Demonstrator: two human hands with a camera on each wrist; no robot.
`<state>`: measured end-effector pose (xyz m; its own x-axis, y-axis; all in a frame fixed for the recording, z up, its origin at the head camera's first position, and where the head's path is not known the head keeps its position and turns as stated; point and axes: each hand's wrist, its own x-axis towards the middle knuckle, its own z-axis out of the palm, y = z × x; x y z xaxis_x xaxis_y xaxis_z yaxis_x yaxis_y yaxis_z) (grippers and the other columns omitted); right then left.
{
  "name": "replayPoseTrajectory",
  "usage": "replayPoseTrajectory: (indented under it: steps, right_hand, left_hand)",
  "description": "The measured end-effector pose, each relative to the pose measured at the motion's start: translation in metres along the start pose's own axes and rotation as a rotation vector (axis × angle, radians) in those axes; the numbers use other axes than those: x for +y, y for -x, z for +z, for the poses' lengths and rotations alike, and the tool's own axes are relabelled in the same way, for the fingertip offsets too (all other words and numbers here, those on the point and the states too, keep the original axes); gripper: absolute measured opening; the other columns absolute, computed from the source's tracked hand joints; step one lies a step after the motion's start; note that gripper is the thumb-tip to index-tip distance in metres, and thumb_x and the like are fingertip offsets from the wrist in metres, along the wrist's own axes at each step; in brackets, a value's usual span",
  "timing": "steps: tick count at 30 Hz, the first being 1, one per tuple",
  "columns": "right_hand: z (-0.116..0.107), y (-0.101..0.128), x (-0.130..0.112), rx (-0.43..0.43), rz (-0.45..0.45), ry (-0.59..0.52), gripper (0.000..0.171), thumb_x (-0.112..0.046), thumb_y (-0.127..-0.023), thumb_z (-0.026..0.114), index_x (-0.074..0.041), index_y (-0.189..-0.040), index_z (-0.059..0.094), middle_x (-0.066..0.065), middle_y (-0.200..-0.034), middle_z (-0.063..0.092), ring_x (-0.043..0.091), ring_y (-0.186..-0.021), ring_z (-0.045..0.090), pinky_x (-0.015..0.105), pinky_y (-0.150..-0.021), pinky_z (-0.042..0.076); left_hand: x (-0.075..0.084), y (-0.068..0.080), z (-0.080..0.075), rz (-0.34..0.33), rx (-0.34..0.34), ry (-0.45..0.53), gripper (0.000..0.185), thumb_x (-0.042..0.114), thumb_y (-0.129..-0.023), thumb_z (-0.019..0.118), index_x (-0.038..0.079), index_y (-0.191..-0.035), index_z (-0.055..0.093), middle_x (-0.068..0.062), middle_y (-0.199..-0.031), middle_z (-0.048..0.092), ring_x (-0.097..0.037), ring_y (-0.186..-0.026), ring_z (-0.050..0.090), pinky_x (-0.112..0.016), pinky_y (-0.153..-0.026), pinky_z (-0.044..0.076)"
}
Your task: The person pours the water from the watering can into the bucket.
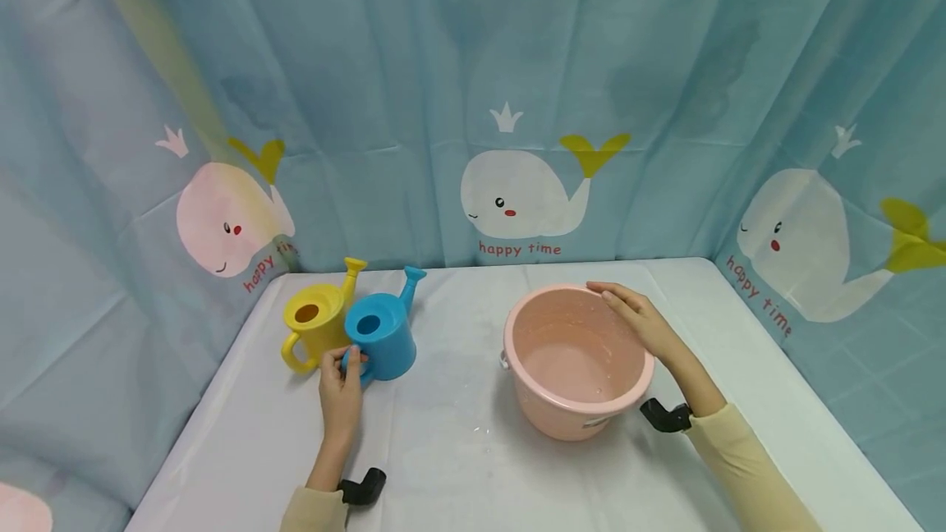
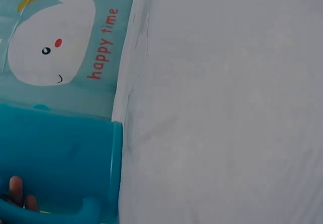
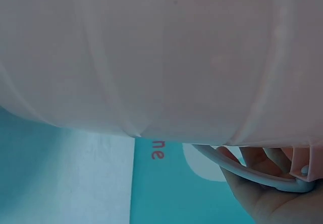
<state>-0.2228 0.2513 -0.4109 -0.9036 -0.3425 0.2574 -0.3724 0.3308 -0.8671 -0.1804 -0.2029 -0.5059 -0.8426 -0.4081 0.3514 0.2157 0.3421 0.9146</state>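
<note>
My left hand (image 1: 346,372) grips the handle of a blue watering can (image 1: 384,335) that stands upright on the white table (image 1: 458,466). In the left wrist view two fingertips (image 2: 16,189) show behind the handle of the blue can (image 2: 55,158). A yellow watering can (image 1: 314,320) stands touching it on the left. My right hand (image 1: 628,314) holds the far right rim of a pink bucket (image 1: 569,421). The right wrist view shows that hand (image 3: 262,193) curled under the rim of the bucket (image 3: 161,57), by its grey handle (image 3: 242,172).
A teal curtain printed with white whales (image 1: 517,195) closes in the table at the back and on both sides. A few water drops (image 1: 480,431) lie on the tablecloth between the cans and the bucket.
</note>
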Motion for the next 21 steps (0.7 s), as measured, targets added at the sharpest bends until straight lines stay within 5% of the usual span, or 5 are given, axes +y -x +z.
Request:
replayPoseTrajectory:
  steps: [9, 16, 21]
  right_hand:
    - [0.001, -0.004, 0.000, -0.030, -0.016, 0.067, 0.041, -0.019, -0.102, 0.037, -0.003, -0.139, 0.039, 0.018, -0.143, 0.038, 0.037, -0.134, 0.029, 0.007, -0.096, 0.031]
    - [0.000, -0.003, -0.005, 0.024, -0.058, 0.316, 0.039, -0.022, -0.100, 0.043, -0.009, -0.136, 0.046, 0.013, -0.135, 0.049, 0.033, -0.125, 0.045, 0.047, -0.096, 0.042]
    - [0.000, -0.008, -0.011, 0.037, -0.104, 0.440, 0.039, -0.026, -0.098, 0.048, -0.006, -0.131, 0.052, 0.013, -0.129, 0.055, 0.032, -0.119, 0.051, 0.050, -0.091, 0.045]
  left_hand:
    - [0.000, -0.007, -0.008, 0.115, -0.039, -0.155, 0.025, 0.024, -0.098, 0.047, 0.001, -0.108, 0.048, -0.013, -0.098, 0.058, -0.019, -0.094, 0.051, -0.036, -0.085, 0.039]
    - [0.003, -0.013, -0.009, 0.191, 0.004, -0.189, 0.026, 0.021, -0.096, 0.051, -0.001, -0.112, 0.049, -0.013, -0.104, 0.054, -0.026, -0.098, 0.051, -0.037, -0.086, 0.039]
    - [0.012, -0.021, -0.011, 0.251, 0.012, -0.245, 0.027, 0.022, -0.096, 0.052, 0.000, -0.111, 0.050, -0.013, -0.105, 0.051, -0.025, -0.102, 0.047, -0.040, -0.089, 0.040]
